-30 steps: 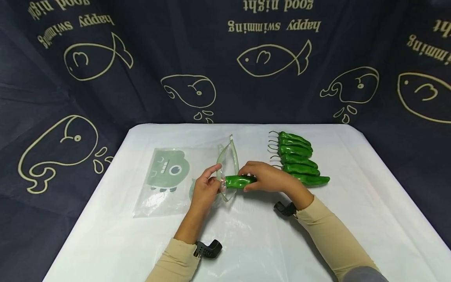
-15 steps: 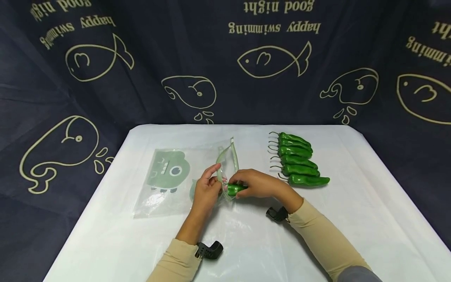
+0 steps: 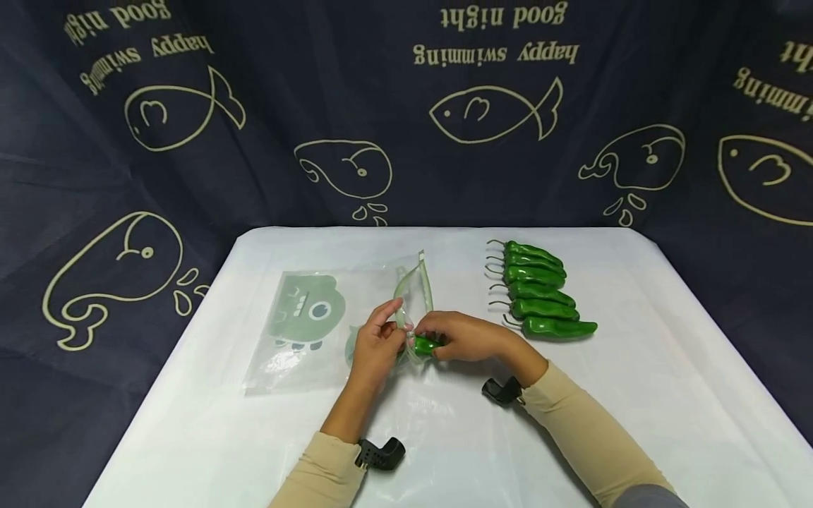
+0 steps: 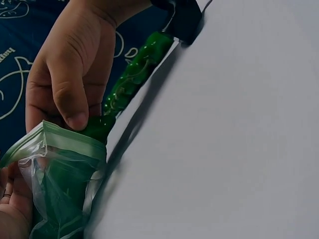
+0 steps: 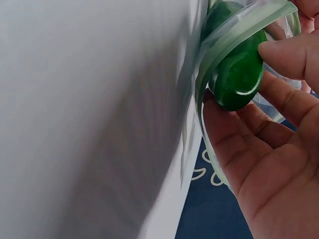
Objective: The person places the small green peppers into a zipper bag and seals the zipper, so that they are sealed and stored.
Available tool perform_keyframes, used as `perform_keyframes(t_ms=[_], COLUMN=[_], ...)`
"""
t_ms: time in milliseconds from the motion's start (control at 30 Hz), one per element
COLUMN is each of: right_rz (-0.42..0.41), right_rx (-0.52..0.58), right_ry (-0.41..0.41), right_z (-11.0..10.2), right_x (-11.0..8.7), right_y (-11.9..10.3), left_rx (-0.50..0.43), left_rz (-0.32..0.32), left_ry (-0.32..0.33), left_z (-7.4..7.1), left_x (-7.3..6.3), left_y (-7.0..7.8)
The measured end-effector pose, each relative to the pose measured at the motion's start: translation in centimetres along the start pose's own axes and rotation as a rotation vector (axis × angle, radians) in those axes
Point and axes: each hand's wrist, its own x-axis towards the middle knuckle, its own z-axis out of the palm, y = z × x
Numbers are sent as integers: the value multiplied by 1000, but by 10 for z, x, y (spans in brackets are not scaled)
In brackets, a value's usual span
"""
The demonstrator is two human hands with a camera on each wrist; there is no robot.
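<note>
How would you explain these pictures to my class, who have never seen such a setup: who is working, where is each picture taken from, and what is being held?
There is no robot here: a person works with two bare hands. The widest picture comes from a camera on the person's head, looking forward and down. The other two come from cameras worn on the wrists, each looking at that hand's work. On the white table lie a clear bag with a green cartoon print and, right of it, a row of six green peppers. The left hand holds the bag near its opening. The right hand grips another pepper, which is partly inside the bag.
</note>
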Motion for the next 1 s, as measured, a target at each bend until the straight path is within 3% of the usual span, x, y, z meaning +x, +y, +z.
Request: perform_keyframes(t_ms=[200, 533, 1000], right_rz=[23, 125, 112], right_rx=[12, 50, 49], right_ry=[-26, -68, -61], right_z=[1, 3, 4], right_x=[1, 4, 6], right_y=[-1, 4, 1], left_rx=[-20, -19, -35], left_rz=[34, 29, -16], left_ry=[-11, -24, -27], left_z=[1, -1, -3], left_x=[0, 0, 0], left_y=[-1, -1, 4])
